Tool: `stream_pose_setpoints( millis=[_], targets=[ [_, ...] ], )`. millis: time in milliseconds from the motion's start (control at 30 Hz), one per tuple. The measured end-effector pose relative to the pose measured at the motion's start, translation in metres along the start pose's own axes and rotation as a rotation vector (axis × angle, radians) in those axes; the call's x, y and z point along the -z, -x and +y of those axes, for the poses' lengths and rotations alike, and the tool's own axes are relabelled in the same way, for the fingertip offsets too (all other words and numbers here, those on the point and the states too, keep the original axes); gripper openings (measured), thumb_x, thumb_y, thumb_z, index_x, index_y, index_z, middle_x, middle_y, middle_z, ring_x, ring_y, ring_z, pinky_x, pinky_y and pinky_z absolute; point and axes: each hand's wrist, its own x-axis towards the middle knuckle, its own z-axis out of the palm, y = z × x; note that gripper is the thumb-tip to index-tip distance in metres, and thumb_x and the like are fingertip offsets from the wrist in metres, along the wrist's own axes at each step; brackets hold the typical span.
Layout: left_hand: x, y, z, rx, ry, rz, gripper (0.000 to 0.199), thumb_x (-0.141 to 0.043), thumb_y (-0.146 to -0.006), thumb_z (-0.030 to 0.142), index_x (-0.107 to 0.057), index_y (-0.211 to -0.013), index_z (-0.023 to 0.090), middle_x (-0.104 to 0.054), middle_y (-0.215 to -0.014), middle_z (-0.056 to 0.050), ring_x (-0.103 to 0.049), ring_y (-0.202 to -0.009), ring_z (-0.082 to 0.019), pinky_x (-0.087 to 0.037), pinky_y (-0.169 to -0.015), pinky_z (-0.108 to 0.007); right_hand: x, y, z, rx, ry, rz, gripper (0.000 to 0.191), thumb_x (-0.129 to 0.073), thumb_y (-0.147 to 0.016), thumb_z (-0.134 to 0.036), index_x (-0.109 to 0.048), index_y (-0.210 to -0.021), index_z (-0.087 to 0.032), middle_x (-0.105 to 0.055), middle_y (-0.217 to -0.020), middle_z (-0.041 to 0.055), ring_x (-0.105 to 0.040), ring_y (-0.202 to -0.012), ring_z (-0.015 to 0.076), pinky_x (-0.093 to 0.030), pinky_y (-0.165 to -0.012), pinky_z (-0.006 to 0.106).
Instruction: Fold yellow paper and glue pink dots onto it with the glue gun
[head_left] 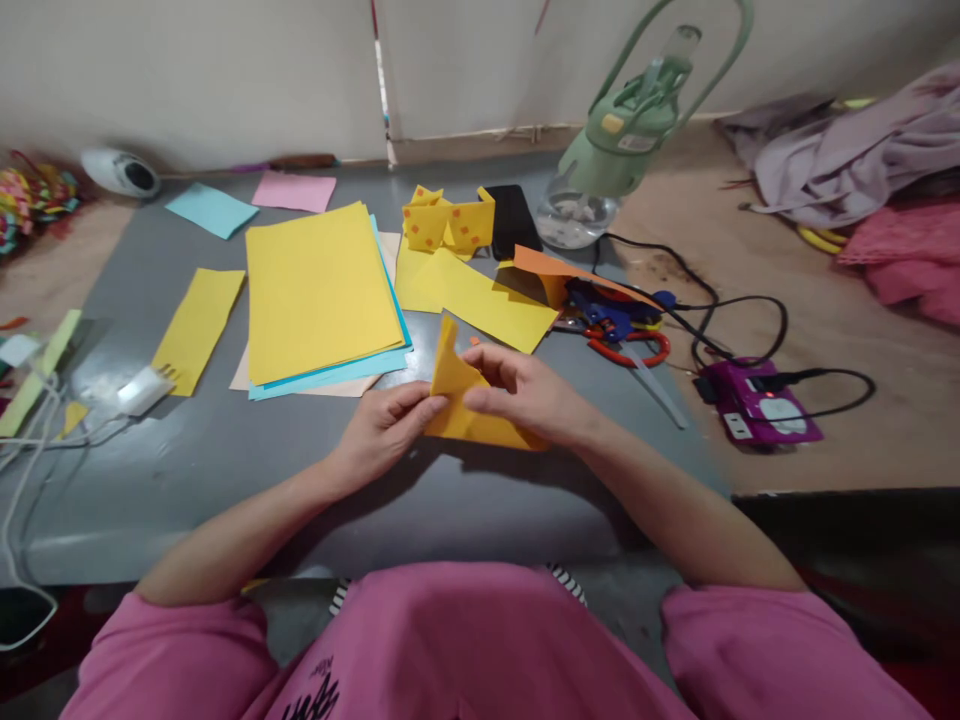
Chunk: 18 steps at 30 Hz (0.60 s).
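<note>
Between my two hands, just above the grey table mat, is a folded yellow paper (pixel 487 425) with a pointed tip standing up at its left end. My left hand (pixel 386 430) pinches its left edge between thumb and fingers. On the other side, my right hand (pixel 529 392) grips the paper, thumb on the near face and fingers curled behind. A folded yellow paper figure with orange spots (pixel 450 222) stands beyond my hands. Flat yellow paper (pixel 487 300) lies between it and my hands. To the left is a stack of yellow sheets (pixel 322 290) over blue and pale ones.
A phone (pixel 512 220) and a green bottle (pixel 600 160) stand behind. Red-handled scissors (pixel 630 350), an orange paper (pixel 570 270), black cables and a purple power strip (pixel 765 400) are on the right. A yellow strip (pixel 199 330) and a white charger (pixel 142 390) lie left.
</note>
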Motion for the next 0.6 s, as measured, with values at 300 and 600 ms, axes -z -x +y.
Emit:
stream_pose_setpoints(
  millis=[300, 600],
  targets=[
    [0.003, -0.009, -0.003, 0.056, 0.366, 0.315, 0.044, -0.073, -0.078, 0.062, -0.076, -0.087, 0.019, -0.074, -0.087, -0.003, -0.066, -0.083, -0.018, -0.057, -0.079, -0.029, 0.017, 0.007, -0.009, 0.112, 0.494, 0.109, 0.022, -0.067, -0.086, -0.04, -0.069, -0.078, -0.02, -0.061, -0.065, -0.0031, -0.05, -0.06, 0.0114, -0.035, -0.058, 0.025],
    [0.001, -0.018, -0.002, 0.281, 0.837, 0.23, 0.045, -0.088, -0.067, 0.05, -0.072, -0.1, 0.023, -0.075, -0.11, -0.003, -0.073, -0.093, -0.015, -0.06, -0.061, -0.016, 0.014, -0.004, 0.006, 0.099, -0.007, 0.451, 0.037, -0.082, -0.07, -0.047, -0.066, -0.094, -0.024, -0.069, -0.089, -0.0011, -0.061, -0.072, 0.0137, -0.048, -0.065, 0.027]
  ],
)
